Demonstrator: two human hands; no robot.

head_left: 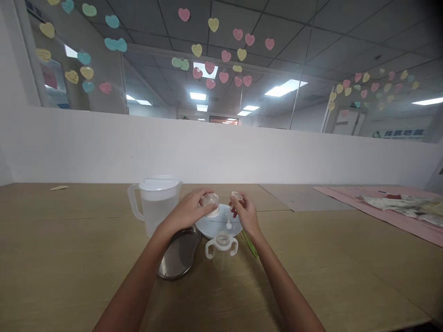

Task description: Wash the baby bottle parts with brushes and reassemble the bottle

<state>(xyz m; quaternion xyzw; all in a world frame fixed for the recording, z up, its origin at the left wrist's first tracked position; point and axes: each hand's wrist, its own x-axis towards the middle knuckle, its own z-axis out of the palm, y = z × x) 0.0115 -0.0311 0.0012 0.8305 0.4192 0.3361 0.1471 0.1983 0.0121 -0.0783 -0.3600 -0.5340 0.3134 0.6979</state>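
Observation:
My left hand [195, 205] is closed around a see-through dome cap [211, 200] with a white rim, held above a pale blue basin [205, 227]. Just right of it, my right hand [244, 211] pinches a small translucent piece [236, 196] that looks like a bottle nipple. A thin straw hangs below it, with a white weighted end [229, 225] over the basin. In front of the basin a see-through baby bottle [222, 252] stands upright with its mouth uncovered. Two white handles [209, 248] stick out from its neck. Neither hand touches the bottle.
A lidded plastic jug [157, 207] of water stands left of the basin. A steel kidney dish [179, 256] lies below my left wrist. Beside my right forearm is a green handle [250, 244]. Folded cloths [394, 205] rest on a pink sheet [349, 201] at the far right.

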